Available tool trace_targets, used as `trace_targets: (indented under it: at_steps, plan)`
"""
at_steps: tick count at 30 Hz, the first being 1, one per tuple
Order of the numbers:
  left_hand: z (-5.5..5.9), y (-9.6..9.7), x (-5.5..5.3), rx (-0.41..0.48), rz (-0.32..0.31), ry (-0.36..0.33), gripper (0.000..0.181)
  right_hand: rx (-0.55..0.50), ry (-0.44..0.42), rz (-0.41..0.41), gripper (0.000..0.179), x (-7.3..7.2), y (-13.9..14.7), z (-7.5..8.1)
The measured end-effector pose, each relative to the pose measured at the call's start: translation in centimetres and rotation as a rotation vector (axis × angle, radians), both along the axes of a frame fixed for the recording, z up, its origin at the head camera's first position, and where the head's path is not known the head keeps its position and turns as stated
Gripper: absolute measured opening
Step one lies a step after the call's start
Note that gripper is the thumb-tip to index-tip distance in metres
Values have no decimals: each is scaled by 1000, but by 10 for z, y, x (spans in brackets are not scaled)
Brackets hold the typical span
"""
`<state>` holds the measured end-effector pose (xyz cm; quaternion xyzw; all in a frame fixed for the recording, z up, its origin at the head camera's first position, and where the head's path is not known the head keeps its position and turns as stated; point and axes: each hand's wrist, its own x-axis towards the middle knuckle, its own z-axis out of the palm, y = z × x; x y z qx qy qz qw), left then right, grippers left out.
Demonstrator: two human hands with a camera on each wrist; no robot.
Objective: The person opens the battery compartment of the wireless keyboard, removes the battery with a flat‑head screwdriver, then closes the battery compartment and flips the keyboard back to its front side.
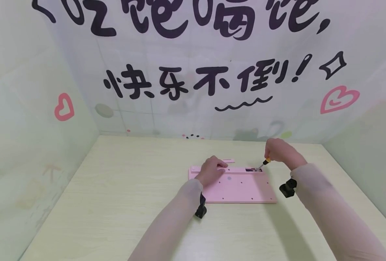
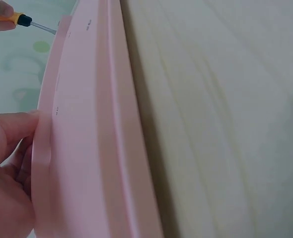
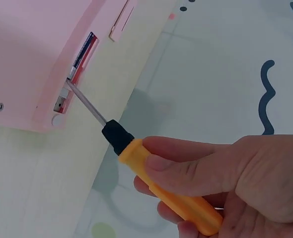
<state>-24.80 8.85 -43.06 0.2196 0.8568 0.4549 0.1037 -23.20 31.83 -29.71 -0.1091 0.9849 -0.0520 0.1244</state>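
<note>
Head view puts my two sleeves (image 1: 168,219) nearest, a small black camera (image 1: 200,210) strapped at the left wrist and another at the right. Beyond them, on the pale tabletop (image 1: 114,203), lies the task's thing: a pink panel (image 1: 235,192) dotted with screws, which I take for a keyboard turned face down. My left hand (image 1: 210,170) is at the left part of its raised far edge, thumb against the edge and the other fingers curled behind it, steadying it. Along that same far edge, to the right, sits an uncovered slot (image 1: 247,170) with a blue piece like a battery (image 3: 81,54) and a small USB plug (image 3: 59,104) inside. Just past the right end, my right hand (image 3: 236,178) has its fingers closed round the yellow handle of a screwdriver (image 3: 117,137), whose tip reaches in between those two pieces. I judge this to be the prying step; whether the tip has caught under anything, I can't tell. Next calls for a gentle lift at the tip, with the left fingers keeping the panel from sliding. Farther off lies a thin pink strip (image 1: 228,160), probably the slot's cover, and then the lettered wall (image 1: 166,119).
</note>
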Motion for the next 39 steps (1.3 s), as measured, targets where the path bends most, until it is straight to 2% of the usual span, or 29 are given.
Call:
trace_targets:
  at_steps: [5,12,22,27,29,34,39]
  plan:
    - [3,0,1,5,5,-9,20,-10,-7,-15,13,-2,2,-4]
    - [-1,1,-3,-8,5,-10,21,-152,-14,-35,13,0,28,-17]
    - [-1,2,-4,-14,1,-4,20,-375,39,-51,15,22,59,-37]
    - [-1,3,-4,-4,5,-12,20,-476,19,-101,19,34,74,-48]
    - [-2,4,-5,7,4,-20,20,-477,26,-113,20,35,76,-50]
    - [-3,4,-5,7,3,-24,20,-422,82,-77,15,33,74,-43]
    - [-1,3,-4,6,9,-28,20,-374,69,-48,13,30,67,-34]
